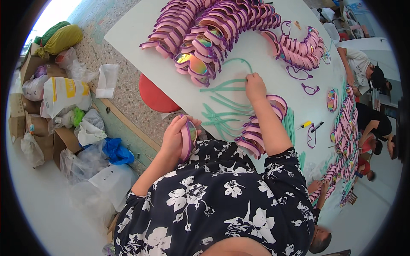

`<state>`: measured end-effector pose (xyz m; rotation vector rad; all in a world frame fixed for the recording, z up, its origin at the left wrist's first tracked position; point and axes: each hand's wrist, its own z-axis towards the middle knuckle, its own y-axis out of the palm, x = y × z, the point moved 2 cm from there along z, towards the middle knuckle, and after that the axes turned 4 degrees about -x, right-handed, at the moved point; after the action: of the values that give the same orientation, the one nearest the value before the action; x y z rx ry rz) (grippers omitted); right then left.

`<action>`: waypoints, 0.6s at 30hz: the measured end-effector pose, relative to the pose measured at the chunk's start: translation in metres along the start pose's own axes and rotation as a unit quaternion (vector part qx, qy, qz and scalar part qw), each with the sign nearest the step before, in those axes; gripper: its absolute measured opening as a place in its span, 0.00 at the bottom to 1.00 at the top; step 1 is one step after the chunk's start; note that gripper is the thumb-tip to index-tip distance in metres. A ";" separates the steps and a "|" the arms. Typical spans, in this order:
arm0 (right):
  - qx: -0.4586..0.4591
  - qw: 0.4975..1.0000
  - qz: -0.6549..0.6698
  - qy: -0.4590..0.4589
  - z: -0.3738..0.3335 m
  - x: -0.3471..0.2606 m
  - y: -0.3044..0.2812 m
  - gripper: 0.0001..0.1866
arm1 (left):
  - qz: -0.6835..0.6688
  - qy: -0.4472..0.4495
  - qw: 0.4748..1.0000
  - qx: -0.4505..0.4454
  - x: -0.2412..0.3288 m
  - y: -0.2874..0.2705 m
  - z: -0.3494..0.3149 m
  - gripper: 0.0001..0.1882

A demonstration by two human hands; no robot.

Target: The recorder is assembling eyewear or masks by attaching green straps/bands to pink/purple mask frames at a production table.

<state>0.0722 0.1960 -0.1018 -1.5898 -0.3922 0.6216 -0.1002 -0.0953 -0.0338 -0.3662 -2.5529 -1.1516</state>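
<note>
My left hand (172, 138) is closed around a pair of pink and purple goggles (186, 145), held just off the table's near left edge. Over the white table, my right hand (256, 88) pinches at the end of a mint-green rubber strap (225, 89). More loose green straps (222, 121) lie fanned out between my two hands. Beside my right forearm stands a row of pink goggles (251, 138), partly hidden by the arm. The fingertips of my right hand show only in part.
Long stacked rows of pink goggles (213, 40) fill the table's far side, with a curved row (305, 53) further right. A marker (316, 127) lies at the right. Past the left edge are a red stool (156, 96), cardboard boxes and plastic bags (102, 149). Other people work along the right.
</note>
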 end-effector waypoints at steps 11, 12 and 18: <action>-0.084 0.929 0.354 0.061 -0.061 -0.056 -0.082 0.09 | 0.228 0.059 0.960 -0.148 0.008 0.045 0.016 0.12; -0.109 0.880 0.460 0.049 -0.068 -0.069 -0.086 0.11 | 0.232 0.095 0.955 -0.156 0.010 0.049 0.017 0.12; -0.181 0.440 0.878 0.049 -0.111 -0.105 -0.150 0.14 | 0.169 0.095 0.958 -0.213 0.022 0.078 0.022 0.13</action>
<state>0.0720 0.0635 0.0664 -1.9390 1.7127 2.0369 -0.0965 -0.0262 0.0139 -0.7222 -1.9656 -1.5067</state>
